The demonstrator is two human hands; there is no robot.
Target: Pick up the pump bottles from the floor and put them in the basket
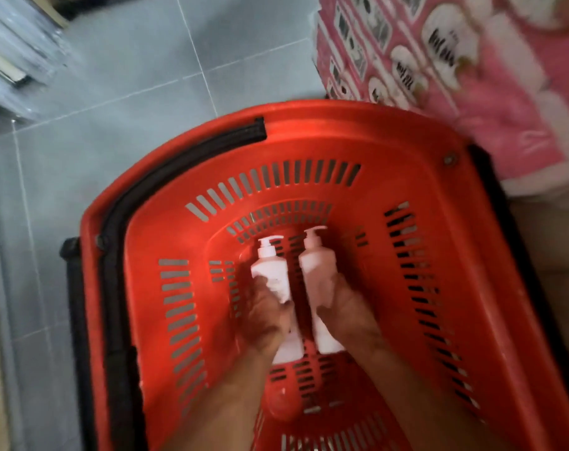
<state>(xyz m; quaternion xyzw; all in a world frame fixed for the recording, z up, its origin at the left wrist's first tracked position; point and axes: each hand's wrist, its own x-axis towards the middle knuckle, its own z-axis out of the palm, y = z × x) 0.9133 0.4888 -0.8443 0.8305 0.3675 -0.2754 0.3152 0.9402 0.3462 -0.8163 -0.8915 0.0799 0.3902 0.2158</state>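
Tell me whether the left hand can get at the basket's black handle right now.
Probably not yet: the left hand grips a white pump bottle down inside the basket. The black handle lies unobstructed along the rim.

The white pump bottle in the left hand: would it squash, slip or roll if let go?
Probably stiff: the pump bottle holds its shape gripped by the left hand. Its smooth plastic looks slippery. Laid on the red basket floor it might roll, though the pump head should limit that.
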